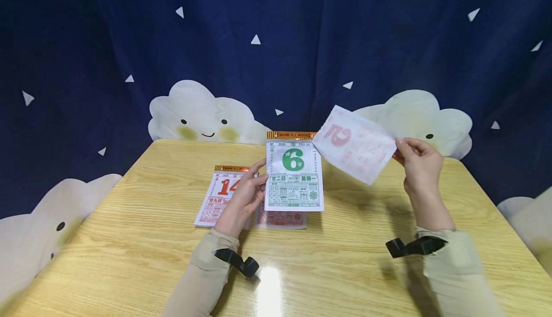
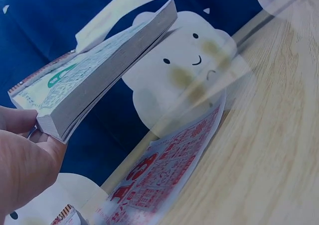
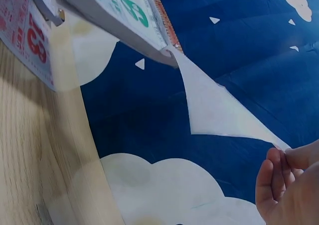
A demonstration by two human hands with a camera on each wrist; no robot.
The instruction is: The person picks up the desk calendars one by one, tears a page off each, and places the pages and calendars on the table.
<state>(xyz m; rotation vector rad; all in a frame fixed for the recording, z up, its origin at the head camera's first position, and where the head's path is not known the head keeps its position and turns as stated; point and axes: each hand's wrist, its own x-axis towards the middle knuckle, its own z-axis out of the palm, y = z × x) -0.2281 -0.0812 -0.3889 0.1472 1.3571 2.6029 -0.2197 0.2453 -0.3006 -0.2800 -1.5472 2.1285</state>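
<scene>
A thick tear-off calendar (image 1: 294,187) with a green 6 on its top page is held above the table by my left hand (image 1: 245,195), which grips its left edge with thumb and fingers. Out to the right, my right hand (image 1: 421,164) pinches the corner of a thin calendar page (image 1: 358,147). A red numeral shows mirrored through this page. In the right wrist view the page (image 3: 214,108) stretches taut, and its far corner meets the calendar's top right corner beside the orange binding strip (image 3: 167,21).
On the wooden table (image 1: 336,259) lies another calendar (image 1: 211,207) showing a red 14, partly behind my left hand. Beside it, a loose sheet printed in red (image 2: 164,170) lies partly under the held calendar. A dark blue curtain (image 1: 302,44) with white clouds hangs behind.
</scene>
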